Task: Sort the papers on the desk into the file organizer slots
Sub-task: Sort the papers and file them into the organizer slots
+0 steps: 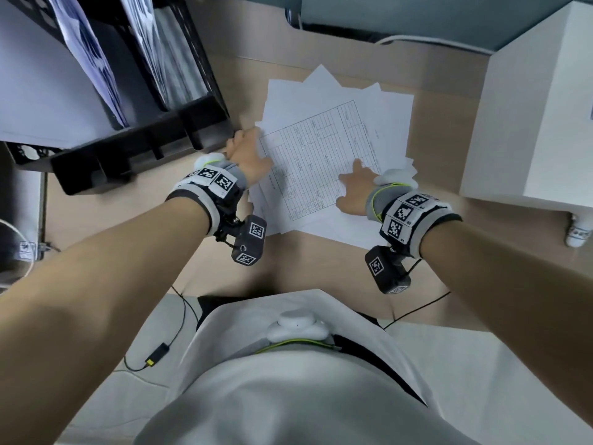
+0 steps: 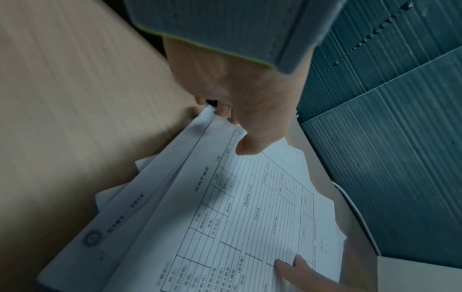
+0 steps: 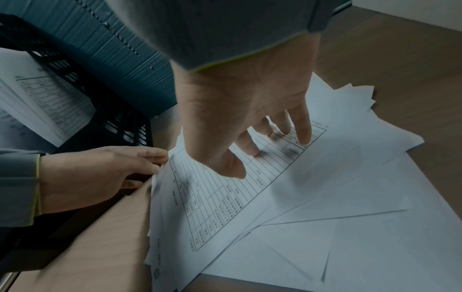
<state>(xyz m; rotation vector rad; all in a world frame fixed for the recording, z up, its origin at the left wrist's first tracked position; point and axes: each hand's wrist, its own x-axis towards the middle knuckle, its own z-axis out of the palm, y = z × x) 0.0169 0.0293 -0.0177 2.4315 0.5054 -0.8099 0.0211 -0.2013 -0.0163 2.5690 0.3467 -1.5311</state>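
Observation:
A loose pile of white papers (image 1: pixel 388 123) lies fanned out on the wooden desk (image 1: pixel 160 232). Its top sheet is a printed form with a ruled table (image 1: pixel 317 155). My left hand (image 1: pixel 248 152) is at the form's left corner, beside the black file organizer (image 1: pixel 144 142). In the left wrist view its thumb lies on the form (image 2: pixel 250 217) and its fingers curl under the edge, so my left hand (image 2: pixel 233 131) pinches that sheet. My right hand (image 1: pixel 353 187) presses straight fingertips down on the form (image 3: pixel 212 197), and shows as my right hand (image 3: pixel 262 150) in its wrist view.
The organizer's slots hold upright sheets (image 1: pixel 86 56), some printed (image 3: pixel 50 98). A white box (image 1: pixel 529 123) stands on the desk to the right of the pile. A blue-grey partition (image 1: pixel 417 14) runs along the back. A thin cable (image 1: pixel 160 351) hangs below the desk's front edge.

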